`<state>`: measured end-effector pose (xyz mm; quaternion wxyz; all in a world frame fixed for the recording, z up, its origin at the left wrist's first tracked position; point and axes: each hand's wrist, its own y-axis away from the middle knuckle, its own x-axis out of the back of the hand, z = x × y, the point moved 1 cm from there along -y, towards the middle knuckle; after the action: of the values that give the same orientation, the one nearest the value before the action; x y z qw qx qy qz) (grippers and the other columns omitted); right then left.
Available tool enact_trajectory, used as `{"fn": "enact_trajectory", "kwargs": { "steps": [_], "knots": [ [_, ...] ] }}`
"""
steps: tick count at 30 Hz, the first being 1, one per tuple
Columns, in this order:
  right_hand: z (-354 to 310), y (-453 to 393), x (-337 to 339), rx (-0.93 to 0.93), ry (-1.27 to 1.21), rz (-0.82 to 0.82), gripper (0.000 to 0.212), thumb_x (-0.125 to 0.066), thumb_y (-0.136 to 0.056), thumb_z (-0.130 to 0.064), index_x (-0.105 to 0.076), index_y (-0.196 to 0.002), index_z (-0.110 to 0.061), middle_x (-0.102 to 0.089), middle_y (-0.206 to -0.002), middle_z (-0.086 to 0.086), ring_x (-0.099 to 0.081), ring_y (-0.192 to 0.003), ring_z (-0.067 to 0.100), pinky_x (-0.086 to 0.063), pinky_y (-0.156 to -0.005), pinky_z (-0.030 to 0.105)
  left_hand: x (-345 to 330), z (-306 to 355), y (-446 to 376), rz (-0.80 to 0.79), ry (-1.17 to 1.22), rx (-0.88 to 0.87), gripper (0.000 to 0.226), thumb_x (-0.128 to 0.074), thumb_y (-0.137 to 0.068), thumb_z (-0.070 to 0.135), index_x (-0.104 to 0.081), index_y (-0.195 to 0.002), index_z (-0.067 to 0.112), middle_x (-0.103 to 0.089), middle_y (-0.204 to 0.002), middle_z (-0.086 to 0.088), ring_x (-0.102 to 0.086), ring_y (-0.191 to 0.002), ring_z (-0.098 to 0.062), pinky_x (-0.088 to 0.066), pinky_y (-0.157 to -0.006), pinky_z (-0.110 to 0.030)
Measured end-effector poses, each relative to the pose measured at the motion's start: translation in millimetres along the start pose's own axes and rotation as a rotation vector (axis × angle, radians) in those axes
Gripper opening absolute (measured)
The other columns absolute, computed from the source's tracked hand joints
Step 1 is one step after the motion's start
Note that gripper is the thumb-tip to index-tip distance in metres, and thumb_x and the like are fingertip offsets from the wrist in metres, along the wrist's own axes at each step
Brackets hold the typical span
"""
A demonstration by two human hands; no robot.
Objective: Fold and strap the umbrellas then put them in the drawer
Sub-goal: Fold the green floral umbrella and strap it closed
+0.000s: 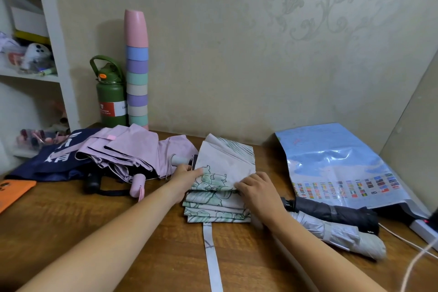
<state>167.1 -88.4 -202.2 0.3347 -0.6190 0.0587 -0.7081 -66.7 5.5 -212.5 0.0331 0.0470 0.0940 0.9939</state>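
Note:
A white umbrella with a green print lies in the middle of the wooden table, its panels stacked in flat pleats. Its long white strap trails toward me. My left hand pinches the left edge of the top pleat. My right hand grips the same pleat's right edge with curled fingers. To the left lie an unfolded pink umbrella and a navy umbrella. At the right lie a rolled black umbrella and a rolled silver umbrella. No drawer shows.
A green bottle and a tall stack of pastel cups stand at the back wall. A white shelf fills the left. A blue plastic bag, a power strip with cables, and an orange phone lie on the table.

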Motion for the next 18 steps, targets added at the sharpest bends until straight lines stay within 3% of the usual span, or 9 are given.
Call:
{"fn": "enact_trajectory", "kwargs": {
  "steps": [3, 7, 9, 11, 13, 15, 18],
  "knots": [
    [1, 4, 3, 0.080, 0.027, 0.071, 0.020, -0.079, -0.079, -0.016, -0.074, -0.096, -0.025, -0.067, -0.079, -0.009, -0.061, -0.075, 0.018, -0.038, -0.092, 0.032, 3, -1, -8, -0.008, -0.005, 0.032, 0.044, -0.074, -0.090, 0.026, -0.057, -0.128, 0.010, -0.071, -0.117, -0.010, -0.069, -0.108, -0.028, -0.055, -0.101, -0.050],
    [0, 5, 12, 0.111, 0.040, 0.097, 0.016, -0.080, -0.079, -0.015, -0.066, -0.080, -0.021, -0.055, -0.071, -0.006, -0.053, -0.068, 0.019, -0.044, -0.082, 0.032, 5, 8, -5, 0.001, -0.027, 0.030, 0.048, -0.065, -0.089, 0.005, -0.042, -0.128, 0.018, -0.055, -0.127, -0.011, -0.058, -0.118, -0.030, -0.049, -0.107, -0.051],
    [-1, 4, 12, 0.137, 0.013, 0.040, 0.021, -0.080, -0.081, -0.018, -0.060, -0.078, -0.022, -0.053, -0.073, -0.007, -0.052, -0.069, 0.018, -0.043, -0.074, 0.030, 7, 9, -6, 0.003, 0.000, 0.030, 0.051, -0.064, -0.079, 0.009, -0.045, -0.125, 0.018, -0.057, -0.125, -0.012, -0.058, -0.114, -0.029, -0.051, -0.104, -0.049],
    [1, 2, 12, 0.181, -0.050, -0.034, 0.017, -0.075, -0.083, -0.018, -0.060, -0.080, -0.023, -0.054, -0.075, -0.008, -0.053, -0.069, 0.017, -0.040, -0.067, 0.028, 9, 12, -4, 0.005, 0.040, 0.018, 0.051, -0.070, -0.073, 0.028, -0.049, -0.118, 0.015, -0.060, -0.121, -0.009, -0.059, -0.108, -0.026, -0.050, -0.101, -0.044],
    [3, 0, 15, 0.183, -0.122, -0.127, 0.010, -0.067, -0.084, -0.014, -0.063, -0.082, -0.023, -0.056, -0.075, -0.005, -0.054, -0.068, 0.019, -0.034, -0.062, 0.028, 9, 14, -3, 0.007, 0.039, 0.002, 0.071, -0.079, -0.072, 0.045, -0.047, -0.127, 0.015, -0.057, -0.128, -0.005, -0.058, -0.118, -0.026, -0.048, -0.107, -0.047],
    [4, -3, 20, 0.169, -0.171, -0.231, 0.013, -0.060, -0.083, -0.009, -0.066, -0.083, -0.020, -0.058, -0.078, -0.001, -0.055, -0.070, 0.023, -0.034, -0.060, 0.032, 8, 16, 0, 0.029, -0.016, -0.036, 0.073, -0.081, -0.083, 0.039, -0.041, -0.138, 0.014, -0.053, -0.134, -0.004, -0.055, -0.124, -0.025, -0.047, -0.110, -0.047],
    [2, -7, 27, 0.139, -0.214, -0.359, 0.019, -0.055, -0.086, -0.006, -0.069, -0.091, -0.017, -0.061, -0.089, 0.002, -0.057, -0.079, 0.025, -0.040, -0.063, 0.036, 8, 11, -2, 0.100, -0.102, -0.069, 0.064, -0.080, -0.084, 0.024, -0.039, -0.133, 0.016, -0.061, -0.126, -0.010, -0.062, -0.113, -0.028, -0.054, -0.101, -0.050]
  ]
}}
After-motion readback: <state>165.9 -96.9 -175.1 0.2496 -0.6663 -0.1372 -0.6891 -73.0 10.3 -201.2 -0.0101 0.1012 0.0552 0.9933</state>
